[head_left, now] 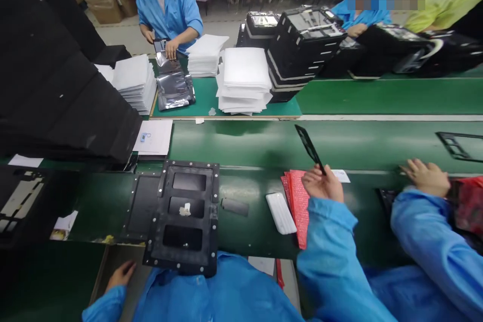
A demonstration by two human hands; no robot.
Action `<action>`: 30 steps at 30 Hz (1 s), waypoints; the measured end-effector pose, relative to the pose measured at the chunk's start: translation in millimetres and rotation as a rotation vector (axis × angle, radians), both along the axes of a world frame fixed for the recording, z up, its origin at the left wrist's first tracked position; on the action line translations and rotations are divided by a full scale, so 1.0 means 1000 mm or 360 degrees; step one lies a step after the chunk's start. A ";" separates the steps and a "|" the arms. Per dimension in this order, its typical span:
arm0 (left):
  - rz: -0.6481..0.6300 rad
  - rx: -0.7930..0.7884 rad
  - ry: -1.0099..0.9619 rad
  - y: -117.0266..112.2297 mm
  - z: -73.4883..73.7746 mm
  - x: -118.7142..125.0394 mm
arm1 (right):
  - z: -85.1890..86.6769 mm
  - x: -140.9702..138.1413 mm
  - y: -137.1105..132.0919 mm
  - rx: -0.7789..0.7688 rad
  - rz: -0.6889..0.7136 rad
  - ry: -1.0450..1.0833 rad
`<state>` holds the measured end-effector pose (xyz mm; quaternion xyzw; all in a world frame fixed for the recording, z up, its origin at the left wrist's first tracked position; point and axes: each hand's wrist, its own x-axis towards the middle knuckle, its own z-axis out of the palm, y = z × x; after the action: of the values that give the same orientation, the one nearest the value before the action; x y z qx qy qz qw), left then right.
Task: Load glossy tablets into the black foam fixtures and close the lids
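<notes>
Pinching a black strip [310, 147] by its lower end, the right hand [322, 184] holds it up, tilted, over the green desk [249, 234]; the fingers [315, 173] press together on the strip. The left hand [121, 275] sits low by the desk's near edge, its fingers [128, 267] loosely spread, nothing visible in them. Just left of the right hand lie red foam pads [297, 205], with a white bar [281, 213] touching them. Further left, a black tray [184, 214] with three recesses, a white scrap [184, 209] in the middle one, partly covers a dark plate [142, 206]. A small grey strip [234, 207] lies between tray and bar. To the right, a co-worker's hand [426, 177] rests on the desk. Across the desk, a worker in a blue coat [168, 10] handles a silver bag [161, 53], near stacks of white sheets [245, 78] and black racks [306, 43].
</notes>
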<state>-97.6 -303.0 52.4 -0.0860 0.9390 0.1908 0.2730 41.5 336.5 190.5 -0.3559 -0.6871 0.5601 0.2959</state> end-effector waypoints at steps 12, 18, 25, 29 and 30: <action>-0.0736 0.0578 0.0160 0.045 0.016 -0.101 | 0.025 0.040 -0.291 -0.0979 0.0629 -0.0029; -0.0875 0.0756 0.0113 0.014 0.001 -0.098 | 0.038 -0.013 -0.344 -0.0630 0.0554 -0.0388; -0.1023 0.0799 -0.0068 -0.035 -0.027 -0.092 | 0.054 -0.026 -0.340 -0.0250 0.0688 -0.0990; -0.1056 0.0902 -0.0089 -0.029 -0.008 -0.087 | 0.047 -0.023 -0.330 0.0425 0.0729 -0.1269; -0.1055 0.0966 -0.0078 -0.019 0.003 -0.084 | 0.041 -0.021 -0.330 0.0631 0.0639 -0.1276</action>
<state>-181.6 -322.1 55.1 0.2990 0.8106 0.3576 0.3545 20.7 6.8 231.6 -0.3408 -0.8954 0.2833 -0.0436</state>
